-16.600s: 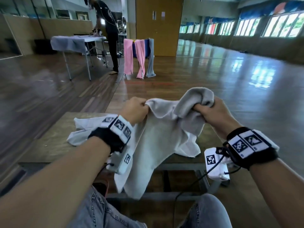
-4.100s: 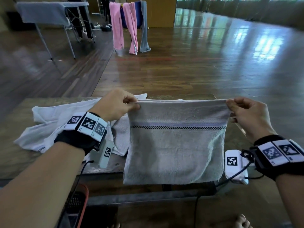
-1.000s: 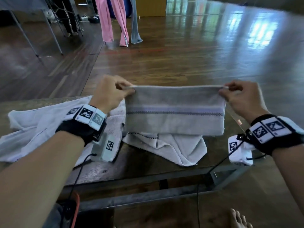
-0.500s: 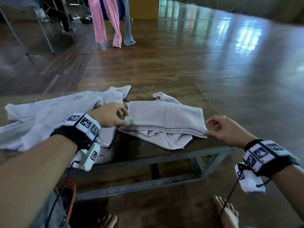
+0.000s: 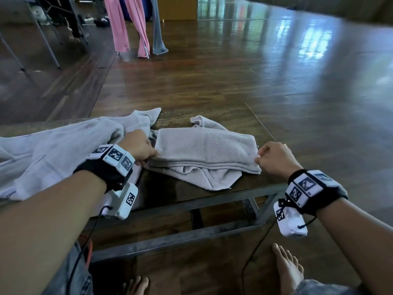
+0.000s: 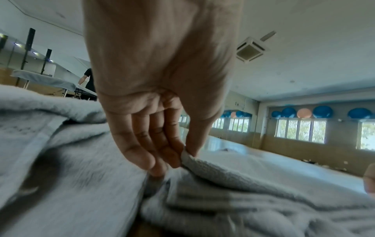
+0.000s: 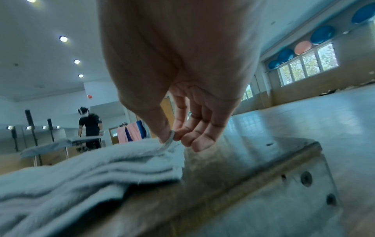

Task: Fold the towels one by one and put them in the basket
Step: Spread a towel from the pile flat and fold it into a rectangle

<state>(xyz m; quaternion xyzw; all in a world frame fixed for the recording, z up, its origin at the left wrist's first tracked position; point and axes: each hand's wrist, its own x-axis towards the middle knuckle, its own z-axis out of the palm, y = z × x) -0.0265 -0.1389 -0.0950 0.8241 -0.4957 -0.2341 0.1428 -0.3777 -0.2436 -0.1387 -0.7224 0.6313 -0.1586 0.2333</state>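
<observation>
1. The grey towel (image 5: 204, 145) lay part-folded on the wooden table (image 5: 244, 120), near its right end. Its top layer was flat and squared, while a loose, crumpled flap spilled out toward the near edge.

2. The left hand (image 5: 138, 146) pinched the towel's left corner. In the left wrist view the thumb and fingertips (image 6: 172, 158) were closed narrowly on a small fold of terry cloth, low against the table.

3. The right hand (image 5: 274, 155) held the opposite, right corner. The right wrist view showed thumb and forefinger nipped on the thin hem, with the other fingers loosely curled and carrying nothing.

4. Gripping both ends of one edge kept that edge taut and straight, which, I judge, was why the upper layer sat so evenly over the one beneath.

5. A second, paler towel (image 5: 63, 145) lay heaped on the table just to the left, touching the left wrist. It looked unfolded, so I judge the task was at an early stage.

6. No basket showed in any view, so I cannot say where it stood.

7. The untidy flap on the near side would probably need tucking or another fold before the towel could be lifted as a neat bundle.

8. Pink and blue cloths (image 5: 127, 24) hung on a rack far across the wooden floor (image 5: 276, 71), well apart from the work.
</observation>
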